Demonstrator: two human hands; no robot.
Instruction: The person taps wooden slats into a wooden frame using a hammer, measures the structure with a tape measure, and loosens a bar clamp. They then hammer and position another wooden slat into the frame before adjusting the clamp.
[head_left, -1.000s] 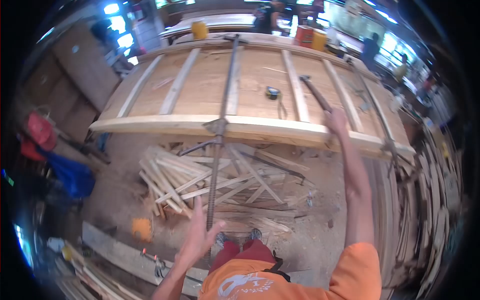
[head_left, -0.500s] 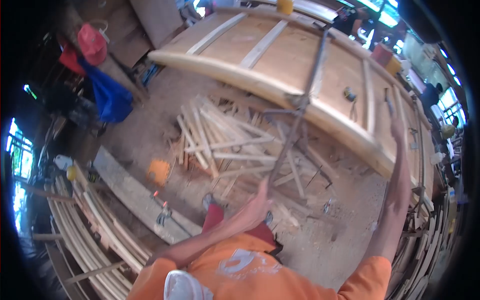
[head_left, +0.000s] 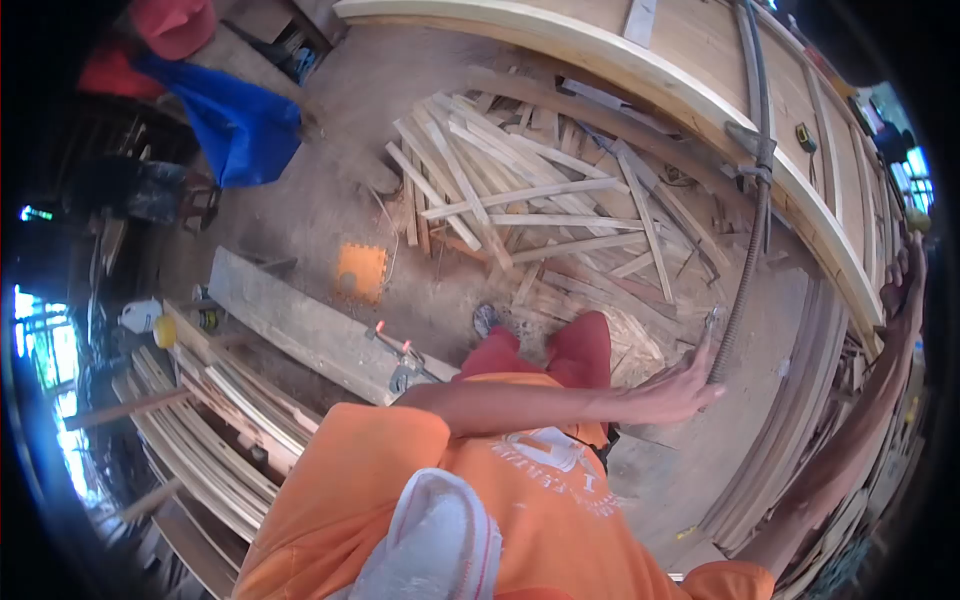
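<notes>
My left hand point(head_left: 682, 390) is loosely spread at the lower end of the clamp point(head_left: 745, 270) – its screw slants down from the edge of the wooden frame point(head_left: 640, 72). My right hand point(head_left: 903, 275) is by the frame's far right; I cannot tell its grip. Wood strips point(head_left: 545, 200) lie piled on the floor point(head_left: 335, 185).
</notes>
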